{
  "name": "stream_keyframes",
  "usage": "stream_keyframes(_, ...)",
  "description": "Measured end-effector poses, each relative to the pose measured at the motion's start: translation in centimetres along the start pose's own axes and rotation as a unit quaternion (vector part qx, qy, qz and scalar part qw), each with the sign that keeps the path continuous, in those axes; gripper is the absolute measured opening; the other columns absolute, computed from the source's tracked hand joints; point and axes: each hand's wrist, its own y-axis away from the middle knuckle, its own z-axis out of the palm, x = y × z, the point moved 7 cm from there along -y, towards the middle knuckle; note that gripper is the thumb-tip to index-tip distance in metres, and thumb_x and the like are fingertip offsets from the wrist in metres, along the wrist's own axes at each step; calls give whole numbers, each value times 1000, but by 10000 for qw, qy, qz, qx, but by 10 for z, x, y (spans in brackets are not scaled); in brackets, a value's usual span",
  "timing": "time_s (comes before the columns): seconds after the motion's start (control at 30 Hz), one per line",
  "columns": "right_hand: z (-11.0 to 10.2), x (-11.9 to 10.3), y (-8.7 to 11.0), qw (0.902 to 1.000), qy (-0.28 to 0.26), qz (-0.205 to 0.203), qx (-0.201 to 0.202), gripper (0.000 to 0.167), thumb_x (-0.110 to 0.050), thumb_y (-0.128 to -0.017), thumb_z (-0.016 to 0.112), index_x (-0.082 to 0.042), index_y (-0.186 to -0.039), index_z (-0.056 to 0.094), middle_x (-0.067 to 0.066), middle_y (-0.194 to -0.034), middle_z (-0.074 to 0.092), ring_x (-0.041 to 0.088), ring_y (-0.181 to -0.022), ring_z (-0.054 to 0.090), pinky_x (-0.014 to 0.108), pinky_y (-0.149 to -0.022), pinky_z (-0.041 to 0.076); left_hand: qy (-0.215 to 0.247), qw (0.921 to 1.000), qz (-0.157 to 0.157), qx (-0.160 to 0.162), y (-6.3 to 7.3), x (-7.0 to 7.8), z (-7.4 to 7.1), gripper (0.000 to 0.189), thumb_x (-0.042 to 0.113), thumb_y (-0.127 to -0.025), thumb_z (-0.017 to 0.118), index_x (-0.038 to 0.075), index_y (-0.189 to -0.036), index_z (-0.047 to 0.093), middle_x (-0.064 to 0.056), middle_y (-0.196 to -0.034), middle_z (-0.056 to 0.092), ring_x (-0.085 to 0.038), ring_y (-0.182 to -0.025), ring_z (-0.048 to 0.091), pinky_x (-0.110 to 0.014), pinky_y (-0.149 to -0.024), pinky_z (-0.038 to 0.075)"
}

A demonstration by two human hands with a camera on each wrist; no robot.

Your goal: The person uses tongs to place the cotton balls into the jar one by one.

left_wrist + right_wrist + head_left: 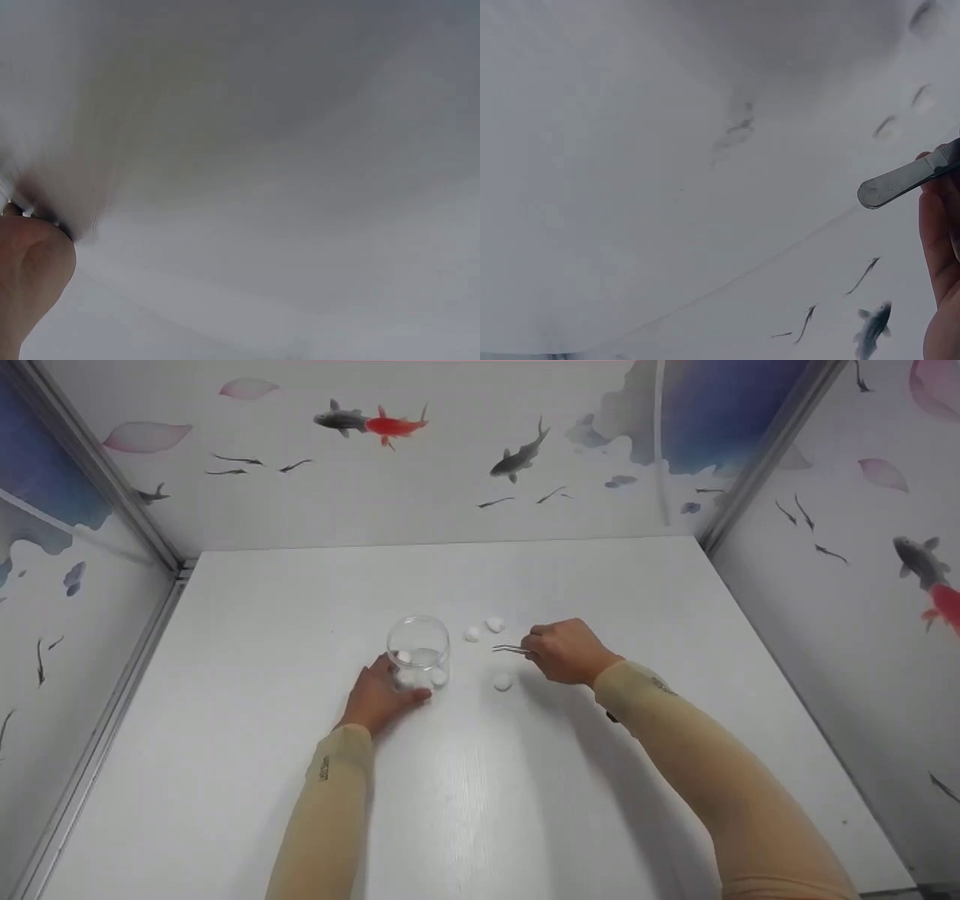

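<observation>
My left hand point(381, 694) curls around the lower part of a clear, open-topped jar point(446, 660), thumb along the near side. Several white cotton balls point(439, 677) lie in the bottom of it. To the right, my right hand point(566, 651) grips metal tweezers point(510, 649); their tips point left toward the jar, with nothing showing between them. Loose on the table are a cotton ball point(472, 634) beside the jar, another cotton ball point(494, 624) farther back and a third cotton ball point(502, 682) nearer. In the right wrist view the rounded end of the tweezers point(889, 189) sticks out past the fingers.
All of this stands on a white table point(465, 795). A back wall point(450, 510) printed with fish and petals rises behind it, and similar printed panels close in the left and right sides. Both forearms, in beige sleeves, reach in from the front.
</observation>
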Motion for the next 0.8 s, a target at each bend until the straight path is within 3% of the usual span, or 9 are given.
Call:
stream_keyframes(0.3,7,13,25,9994,-50,325,-125,6,-9,-88,73,-10,-93,76,1,-80,70,14,-67,66,34,-60,59,-118,9999,-61,1,-2,-3,2,104,57,-74,83,9,-153,35,-10,-154,42,-29,-145,30,-41,-123,5)
stream_keyframes(0.8,12,18,39,9976,-38,565,-409,7,-9,-89,73,-10,-96,77,0,-84,71,14,-72,68,34,-64,59,-154,9999,27,-26,-1,-1,1,106,58,-74,81,7,-154,33,-12,-154,41,-28,-145,30,-39,-123,4)
